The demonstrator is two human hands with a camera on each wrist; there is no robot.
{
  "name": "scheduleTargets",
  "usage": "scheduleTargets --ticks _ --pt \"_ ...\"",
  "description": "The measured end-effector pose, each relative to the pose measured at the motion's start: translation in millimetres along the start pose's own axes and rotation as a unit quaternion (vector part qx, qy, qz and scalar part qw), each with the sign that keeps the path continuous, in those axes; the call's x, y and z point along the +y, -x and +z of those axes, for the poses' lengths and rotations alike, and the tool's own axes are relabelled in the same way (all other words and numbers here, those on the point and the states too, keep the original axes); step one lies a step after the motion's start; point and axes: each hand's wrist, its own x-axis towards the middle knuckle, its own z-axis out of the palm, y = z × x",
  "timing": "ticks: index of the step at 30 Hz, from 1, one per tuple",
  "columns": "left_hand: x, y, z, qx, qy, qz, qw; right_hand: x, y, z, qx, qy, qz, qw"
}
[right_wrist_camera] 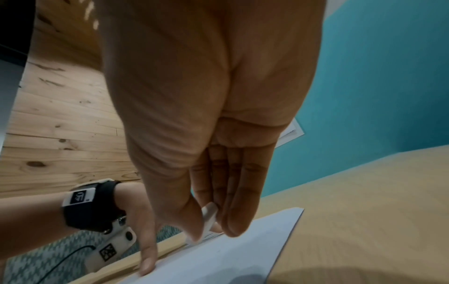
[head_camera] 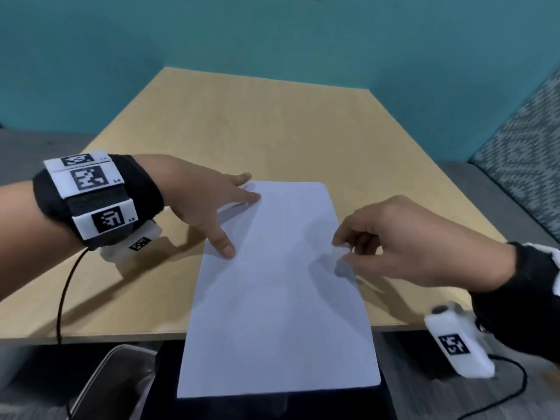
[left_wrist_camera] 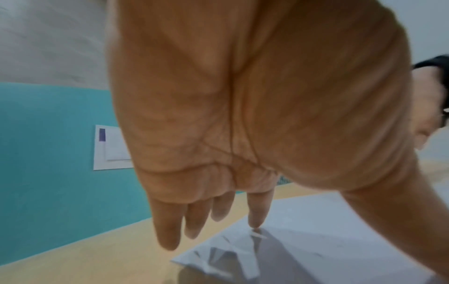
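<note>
Wooden table (head_camera: 272, 116) bore a paper sheet (head_camera: 272, 298), left hand (head_camera: 197, 189) pinning it with spread fingers, right hand (head_camera: 403, 237) pinching an eraser (head_camera: 340, 253); rubbing looked due next, calling for light strokes.

A light wooden table (head_camera: 272, 131) with clipped far corners stands against a teal wall (head_camera: 272, 31). A grey surface (head_camera: 36, 147) flanks the table on either side, and on the right a cushion (head_camera: 521, 153) in a grey-and-white zigzag weave rises beside the wall. A clear tub (head_camera: 121, 377) sits below the table's near edge, at lower left. A white notice (left_wrist_camera: 109, 148) with a dark blue patch in its top corner hangs flat on the teal paint, which gives way higher up to a pale band (left_wrist_camera: 48, 38). Knotty wooden boards (right_wrist_camera: 60, 119) fill the upper left of the right wrist view.
</note>
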Motion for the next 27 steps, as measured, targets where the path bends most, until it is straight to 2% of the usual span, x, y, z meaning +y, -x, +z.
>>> scheduleTargets --ticks 4,8,10,12,19,27 --pt "10 21 2 0.031 0.024 0.036 0.999 1 24 10 0.015 -0.017 0.01 1.0" --pt "38 45 22 -0.016 0.035 0.083 0.996 -2 39 18 0.022 -0.031 0.011 0.999" --pt "48 48 34 -0.029 0.018 0.08 0.996 -6 42 23 0.019 -0.022 -0.005 1.0" --pt "51 49 38 -0.015 0.006 0.075 0.997 -10 44 27 0.015 -0.019 -0.011 1.0" --pt "53 50 34 -0.017 0.004 0.049 0.999 -19 40 41 0.002 0.005 -0.029 1.0" --pt "70 41 33 -0.003 0.003 0.025 1.0 -26 32 34 -0.031 0.004 -0.04 0.999"
